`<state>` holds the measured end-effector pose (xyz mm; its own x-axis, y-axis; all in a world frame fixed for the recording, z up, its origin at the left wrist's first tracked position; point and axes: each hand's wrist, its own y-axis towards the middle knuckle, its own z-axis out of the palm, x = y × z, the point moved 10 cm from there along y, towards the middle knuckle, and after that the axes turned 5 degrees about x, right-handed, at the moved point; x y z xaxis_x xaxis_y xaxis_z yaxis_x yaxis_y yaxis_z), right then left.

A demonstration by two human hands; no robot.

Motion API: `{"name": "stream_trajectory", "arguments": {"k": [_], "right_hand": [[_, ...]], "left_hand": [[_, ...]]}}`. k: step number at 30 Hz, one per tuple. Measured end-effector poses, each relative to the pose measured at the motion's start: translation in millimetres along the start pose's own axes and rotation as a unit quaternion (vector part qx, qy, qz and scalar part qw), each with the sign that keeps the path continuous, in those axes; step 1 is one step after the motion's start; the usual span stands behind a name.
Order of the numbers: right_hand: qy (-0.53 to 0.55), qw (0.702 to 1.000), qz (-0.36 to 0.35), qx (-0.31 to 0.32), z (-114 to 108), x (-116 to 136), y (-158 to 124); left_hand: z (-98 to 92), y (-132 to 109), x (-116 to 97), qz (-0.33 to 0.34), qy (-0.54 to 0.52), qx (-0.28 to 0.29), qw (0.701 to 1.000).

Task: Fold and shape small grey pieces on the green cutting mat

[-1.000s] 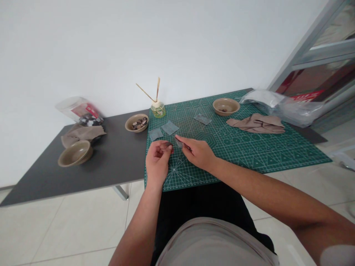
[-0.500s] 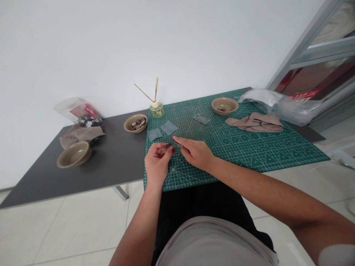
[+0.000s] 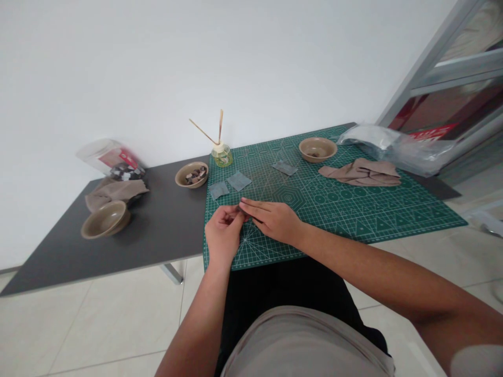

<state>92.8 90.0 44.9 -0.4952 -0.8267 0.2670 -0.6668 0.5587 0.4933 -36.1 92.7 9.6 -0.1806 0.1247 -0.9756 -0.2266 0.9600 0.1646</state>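
My left hand [image 3: 223, 233] is closed over the cutting mat, with a small dark piece [image 3: 238, 208] pinched between thumb and fingers. The piece looks like a little stone, but most of it is covered. My right hand [image 3: 278, 222] meets it from the right, index fingertip on the piece. Its fingers are pressed together, and a dark edge shows under them that I cannot make out. Just beyond the hands lie two thin grey squares, one at the left [image 3: 219, 190] and another beside it [image 3: 239, 181]. A third grey sheet [image 3: 285, 167] rests farther right.
The green cutting mat [image 3: 346, 209] covers the table's right part. A bowl of small stones [image 3: 181, 178], a reed diffuser [image 3: 222, 156] and another bowl [image 3: 318, 144] stand behind. Brown cloth [image 3: 365, 174] and plastic packaging [image 3: 412, 149] lie right; a tilted bowl [image 3: 102, 222] is left.
My right hand has moved slightly left, bringing its fingertips from just beside the small dark piece onto it. My left hand has stayed almost in place, still pinching the piece.
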Motion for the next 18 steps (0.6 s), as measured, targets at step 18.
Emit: {"name": "stream_trajectory", "arguments": {"k": [18], "right_hand": [[-0.032, 0.999, 0.002, 0.000, 1.3, 1.2, -1.3]], "left_hand": [[1.2, -0.1, -0.2, -0.003, -0.008, 0.006, 1.000]]}}
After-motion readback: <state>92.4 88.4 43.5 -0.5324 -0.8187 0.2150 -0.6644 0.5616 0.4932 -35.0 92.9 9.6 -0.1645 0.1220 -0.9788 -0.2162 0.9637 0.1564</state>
